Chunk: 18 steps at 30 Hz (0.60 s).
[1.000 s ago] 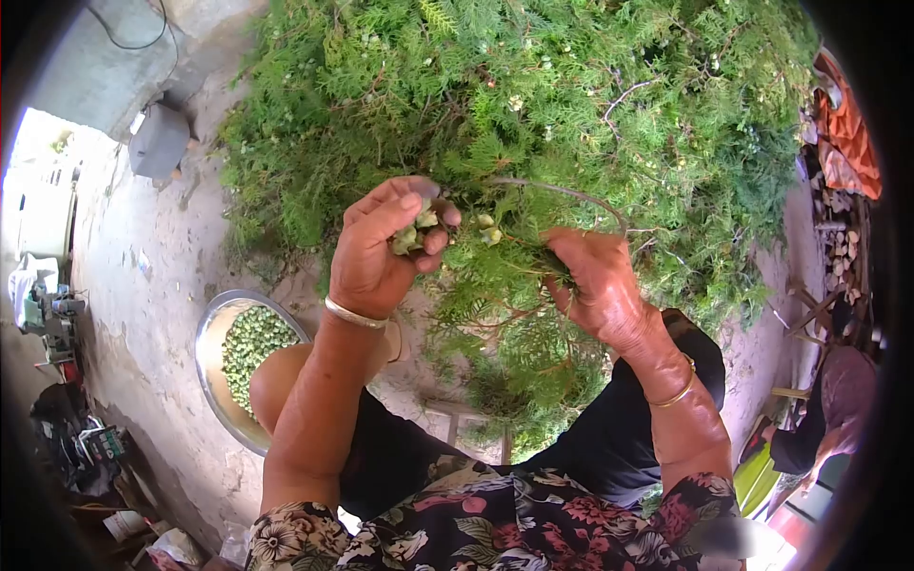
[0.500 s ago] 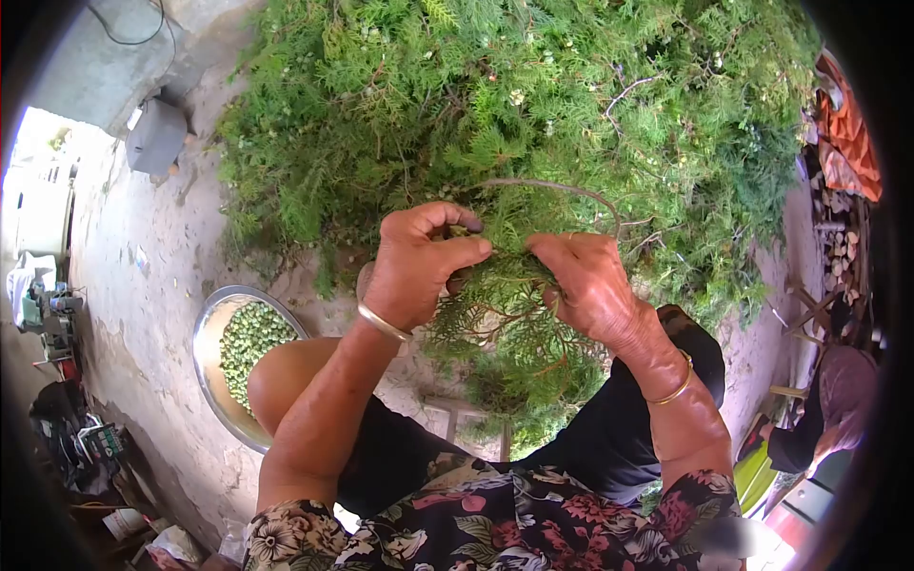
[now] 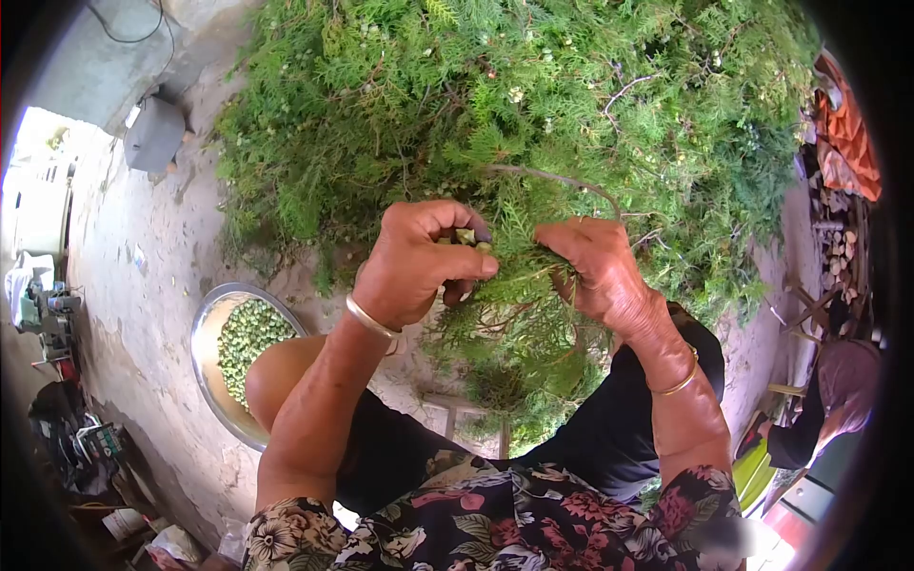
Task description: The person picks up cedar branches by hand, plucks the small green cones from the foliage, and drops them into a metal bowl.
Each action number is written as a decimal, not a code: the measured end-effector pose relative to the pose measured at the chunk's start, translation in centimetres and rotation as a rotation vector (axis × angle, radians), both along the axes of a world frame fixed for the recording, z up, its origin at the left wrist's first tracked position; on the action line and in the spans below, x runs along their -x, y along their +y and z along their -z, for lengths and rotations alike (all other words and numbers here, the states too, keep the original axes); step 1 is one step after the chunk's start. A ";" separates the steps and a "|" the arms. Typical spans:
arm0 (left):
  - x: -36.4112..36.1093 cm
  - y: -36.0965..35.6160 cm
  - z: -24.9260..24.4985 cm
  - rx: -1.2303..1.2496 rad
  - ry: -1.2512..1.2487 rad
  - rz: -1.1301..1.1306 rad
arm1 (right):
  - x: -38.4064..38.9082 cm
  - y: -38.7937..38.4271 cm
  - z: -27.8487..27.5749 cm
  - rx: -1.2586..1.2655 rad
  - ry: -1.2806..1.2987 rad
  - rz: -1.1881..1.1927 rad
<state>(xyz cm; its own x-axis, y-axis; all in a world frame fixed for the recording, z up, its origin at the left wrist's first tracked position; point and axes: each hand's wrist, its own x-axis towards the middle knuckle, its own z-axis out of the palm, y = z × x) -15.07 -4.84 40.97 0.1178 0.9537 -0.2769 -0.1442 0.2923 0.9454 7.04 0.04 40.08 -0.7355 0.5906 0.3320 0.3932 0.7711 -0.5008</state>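
Observation:
My left hand [image 3: 419, 262], with a bangle at the wrist, is closed around a few small green cones [image 3: 465, 236] that show between thumb and fingers. To its right, my right hand [image 3: 595, 271] grips a leafy green branch [image 3: 514, 309], which hangs down between my knees. The gap between the hands is small and filled with foliage. A metal bowl [image 3: 202, 357] holding many green cones [image 3: 249, 343] stands on the ground beside my left knee.
A large heap of cut green branches [image 3: 381, 124] spreads in front of me. A grey object [image 3: 155, 135] stands at the upper left. Orange cloth [image 3: 847, 143] and stacked wood [image 3: 840, 249] lie at the right. Another person [image 3: 833, 400] is at the lower right edge.
Green cones now show in my left hand, which has shifted slightly left. My right hand has moved a little up and right, widening the gap between the hands.

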 end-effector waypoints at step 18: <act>3.3 -0.8 0.6 0.062 -0.862 -0.076 | -1.1 1.9 -1.6 0.296 0.268 0.562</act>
<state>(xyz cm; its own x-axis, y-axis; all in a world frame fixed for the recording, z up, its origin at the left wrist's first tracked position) -18.35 -5.67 40.35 0.2468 0.9536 -0.1722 -0.8242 0.3001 0.4803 8.15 1.91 41.64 -0.2064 0.9521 0.2258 0.5265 0.3026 -0.7945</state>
